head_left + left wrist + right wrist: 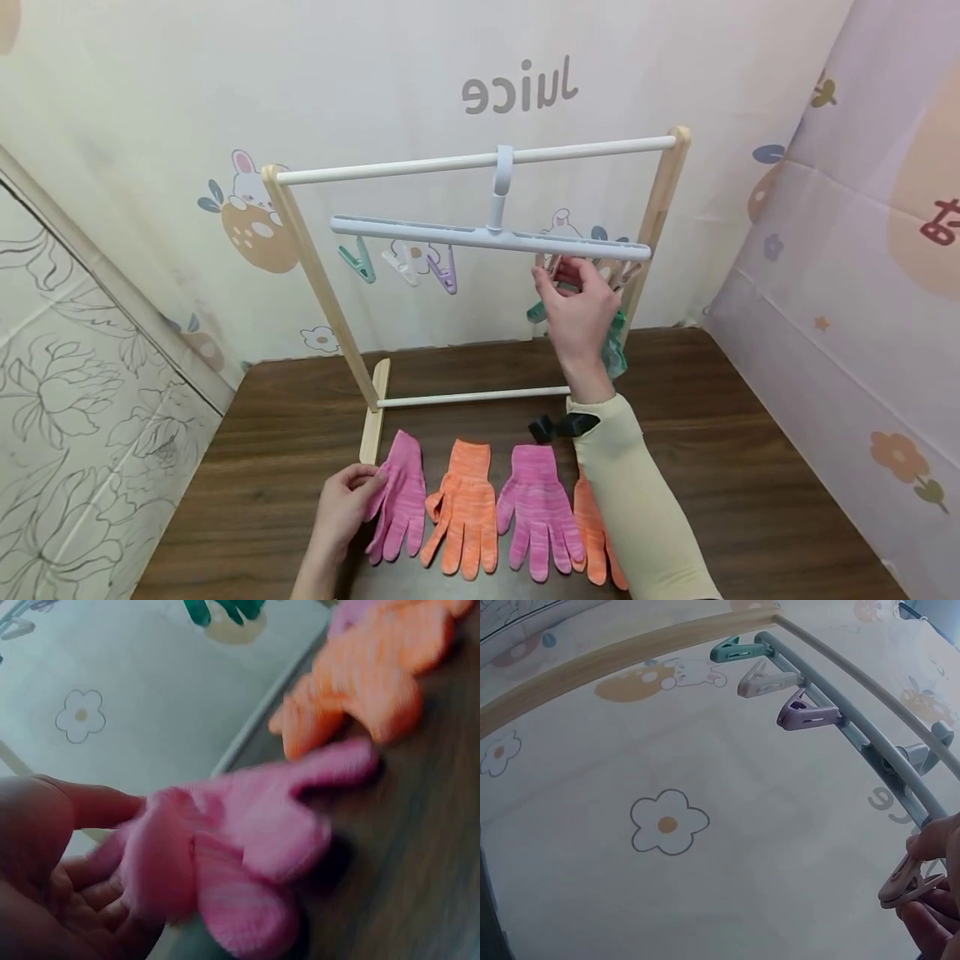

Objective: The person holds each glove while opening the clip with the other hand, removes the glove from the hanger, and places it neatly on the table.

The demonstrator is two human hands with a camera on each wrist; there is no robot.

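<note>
My left hand (341,504) pinches the cuff edge of a pink glove (401,508) at the left end of a row on the table. Seen from the left wrist, that glove (240,825) is gathered at my fingertips. Up at the right half of a pale blue hanger (420,233), my right hand (577,321) pinches a beige clothes peg (906,883) between thumb and fingers. A green glove (615,346) hangs behind this hand, partly hidden by it. Green (362,262), white (402,268) and purple (446,273) pegs dangle from the hanger's left half.
The hanger hooks over the white top bar (390,170) of a wooden rack (315,283). Beside the held glove lie an orange glove (465,508), another pink glove (536,508) and an orange glove (596,533) partly under my right sleeve (645,500). A patterned curtain (420,75) stands behind.
</note>
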